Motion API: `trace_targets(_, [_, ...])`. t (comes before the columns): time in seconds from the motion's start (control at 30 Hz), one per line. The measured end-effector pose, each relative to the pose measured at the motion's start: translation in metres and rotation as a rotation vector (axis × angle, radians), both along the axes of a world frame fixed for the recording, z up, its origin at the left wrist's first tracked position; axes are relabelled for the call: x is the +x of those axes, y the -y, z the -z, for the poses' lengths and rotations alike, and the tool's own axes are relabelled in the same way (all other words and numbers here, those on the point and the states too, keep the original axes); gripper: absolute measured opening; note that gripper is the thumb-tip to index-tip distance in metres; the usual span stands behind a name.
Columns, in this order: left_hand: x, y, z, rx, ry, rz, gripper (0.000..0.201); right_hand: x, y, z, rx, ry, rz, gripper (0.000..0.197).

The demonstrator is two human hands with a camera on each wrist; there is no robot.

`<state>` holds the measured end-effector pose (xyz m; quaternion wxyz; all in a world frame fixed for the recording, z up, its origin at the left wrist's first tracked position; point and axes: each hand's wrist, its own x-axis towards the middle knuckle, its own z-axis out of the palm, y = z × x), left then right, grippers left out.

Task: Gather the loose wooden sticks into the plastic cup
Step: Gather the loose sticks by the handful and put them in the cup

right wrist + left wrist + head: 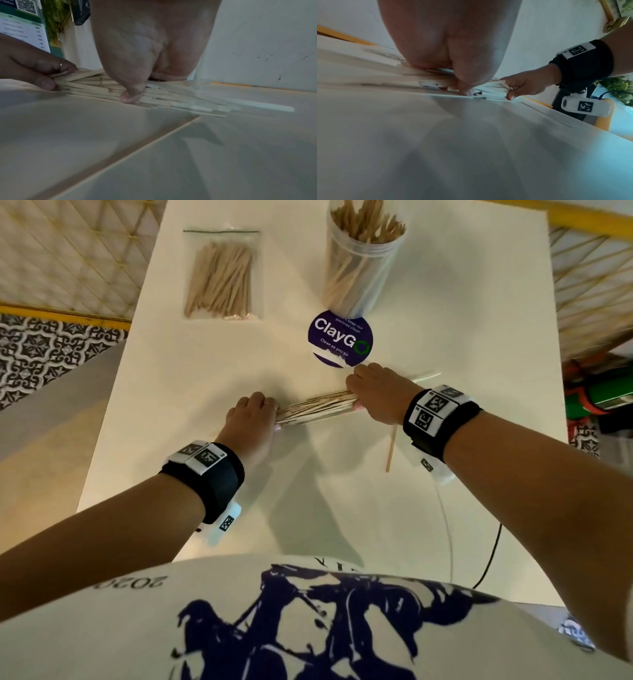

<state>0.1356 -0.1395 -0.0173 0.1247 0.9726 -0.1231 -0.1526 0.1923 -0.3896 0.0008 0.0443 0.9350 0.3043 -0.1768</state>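
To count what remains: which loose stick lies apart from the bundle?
The single stick near the right wrist, lying alone on the table; both hands grip the bundle.

"ClayGo" on round sticker (340, 339)

A white desk (212, 364) fills the centre. Patterned black-and-white floor tiles (41, 350) lie at the left edge, a pale lattice screen (68, 254) at upper left.

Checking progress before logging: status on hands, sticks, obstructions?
Left hand and right hand grip the stick bundle on the table. One stray stick loose. Plastic cup upright, path unobstructed.
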Motion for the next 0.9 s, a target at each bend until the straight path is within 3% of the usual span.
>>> trace_targets(0.13, [0.002, -0.014, -0.009, -0.013, -0.031, -0.047, 0.033, 0.01, 0.011, -0.011, 0.074, -0.07, 0.117, 0.022])
trace_targets(0.3, [0.01, -0.025, -0.033, -0.208, -0.047, -0.205, 0.021, 0.023, 0.029, -0.041, 0.365, -0.191, 0.408, 0.007])
trace_targets(0.43, [0.018, -0.001, -0.052, -0.553, -0.167, -0.433, 0.015, 0.018, 0.019, -0.061, 0.82, -0.412, 0.708, 0.01])
trace_targets(0.53, [0.025, 0.039, -0.06, -0.835, -0.282, -0.54, 0.016, 0.003, -0.011, -0.068, 1.058, -0.479, 0.776, 0.015])
trace_targets(0.63, [0.028, 0.074, -0.065, -0.956, -0.366, -0.505, 0.013, -0.005, -0.043, -0.06, 1.215, -0.526, 0.867, 0.023])
trace_targets(0.73, [0.034, 0.087, -0.055, -0.881, -0.328, -0.396, 0.009, -0.008, -0.058, -0.051, 1.281, -0.414, 1.044, 0.027])
trace_targets(0.9, [0.035, 0.091, -0.044, -0.675, -0.196, -0.08, 0.045, -0.009, -0.067, -0.042, 1.259, -0.133, 1.232, 0.041])
